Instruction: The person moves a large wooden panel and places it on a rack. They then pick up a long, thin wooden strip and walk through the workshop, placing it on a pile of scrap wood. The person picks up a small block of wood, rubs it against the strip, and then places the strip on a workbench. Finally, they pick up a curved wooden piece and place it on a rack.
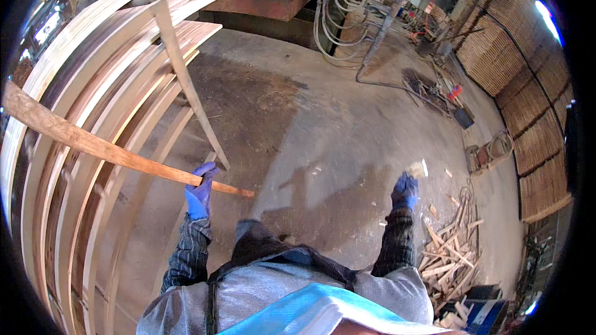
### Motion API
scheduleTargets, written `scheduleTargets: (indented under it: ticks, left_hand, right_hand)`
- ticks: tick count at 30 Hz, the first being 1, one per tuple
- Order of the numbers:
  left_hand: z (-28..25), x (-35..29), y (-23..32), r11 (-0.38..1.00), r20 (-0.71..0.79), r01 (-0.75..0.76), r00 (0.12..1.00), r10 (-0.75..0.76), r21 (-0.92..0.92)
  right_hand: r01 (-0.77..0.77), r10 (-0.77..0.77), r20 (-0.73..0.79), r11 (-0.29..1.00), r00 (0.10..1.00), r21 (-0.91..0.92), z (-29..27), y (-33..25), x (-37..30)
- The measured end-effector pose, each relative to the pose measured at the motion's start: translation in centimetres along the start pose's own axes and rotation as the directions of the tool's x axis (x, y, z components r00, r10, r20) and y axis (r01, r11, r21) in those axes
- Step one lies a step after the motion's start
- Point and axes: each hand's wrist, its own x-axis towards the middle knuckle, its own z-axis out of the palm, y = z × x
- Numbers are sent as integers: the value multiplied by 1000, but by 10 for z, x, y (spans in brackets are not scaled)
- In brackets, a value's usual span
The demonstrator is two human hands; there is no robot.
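Note:
In a purple-blue glove, my left hand point(199, 197) is closed round a long, reddish-brown wooden slat point(118, 154). The slat runs from the far left, across the front of the stacked boards point(93, 102), and ends just right of that hand. My right hand point(405, 193), gloved too, is stretched out over the floor on the right. Its fingers are closed on a small pale block-like piece point(419, 169), whose exact kind I cannot make out. Another narrow slat point(180, 65) leans at a slant against the board ends.
Scrap wood point(450, 257) lies heaped at the lower right, near a blue bin point(484, 313). Tall stacks of thin sheets point(496, 43) line the right side. Hoses point(335, 18) hang from machinery at the back. Small chips are scattered on the concrete floor point(347, 111).

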Motion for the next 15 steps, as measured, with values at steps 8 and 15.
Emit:
scheduleTargets:
  ticks: [8, 15]
  left_hand:
    - [54, 175, -58, 955, 58, -18, 998, 1, 297]
    - [144, 334, -94, 944, 121, 182, 968, -222, 276]
  right_hand:
    - [398, -417, -43, 890, 908, -224, 191, -102, 244]
    - [241, -156, -229, 880, 961, 409, 277, -120, 387]
